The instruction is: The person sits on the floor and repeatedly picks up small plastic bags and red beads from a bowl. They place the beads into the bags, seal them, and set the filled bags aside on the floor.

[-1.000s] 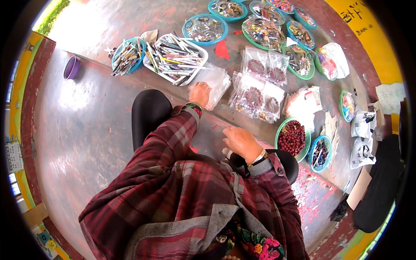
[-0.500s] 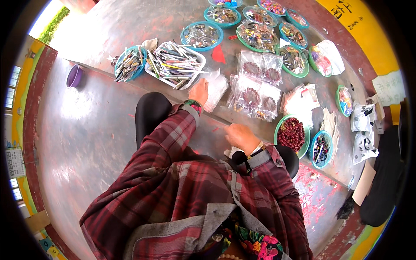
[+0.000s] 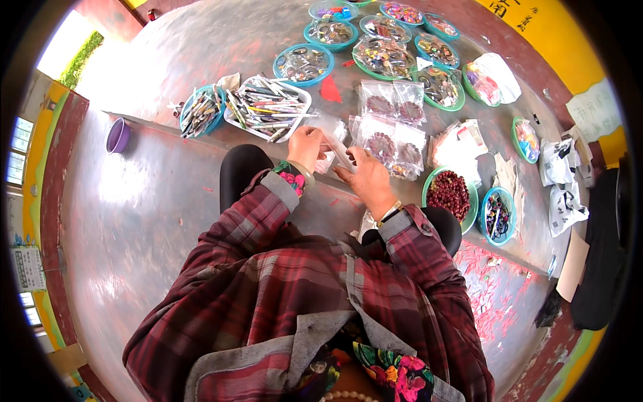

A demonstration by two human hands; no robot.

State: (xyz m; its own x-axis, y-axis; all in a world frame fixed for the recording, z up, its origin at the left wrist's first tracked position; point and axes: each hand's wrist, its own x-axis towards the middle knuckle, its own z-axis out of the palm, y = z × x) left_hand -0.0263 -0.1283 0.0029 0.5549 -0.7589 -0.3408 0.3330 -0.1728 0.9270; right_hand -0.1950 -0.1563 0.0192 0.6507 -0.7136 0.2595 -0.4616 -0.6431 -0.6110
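A clear plastic bag [image 3: 339, 150] is stretched between my two hands, above the edge of the raised grey floor. My left hand [image 3: 305, 147] pinches its left side, and my right hand [image 3: 370, 182] grips its right side with the thumb and fingers. Behind it, a stack of similar clear bags [image 3: 324, 163] lies partly hidden by my left hand. Just right of that stack are several clear bags with dark red bead bracelets [image 3: 381, 143]. Nearer my right knee, dark red beads [image 3: 447, 193] fill a green bowl [image 3: 471, 216].
A white basket [image 3: 307, 100] of pens stands beyond my left hand, beside a blue bowl [image 3: 221, 114] of more pens. Several basins of packaged trinkets [image 3: 303, 63] spread across the back. Right of the beads is a blue basin [image 3: 512, 224]; a purple bowl [image 3: 118, 136] sits far left.
My left hand has drawn a clear bag off the stack. My right hand has moved up and taken hold of its other side. The view has shifted slightly.
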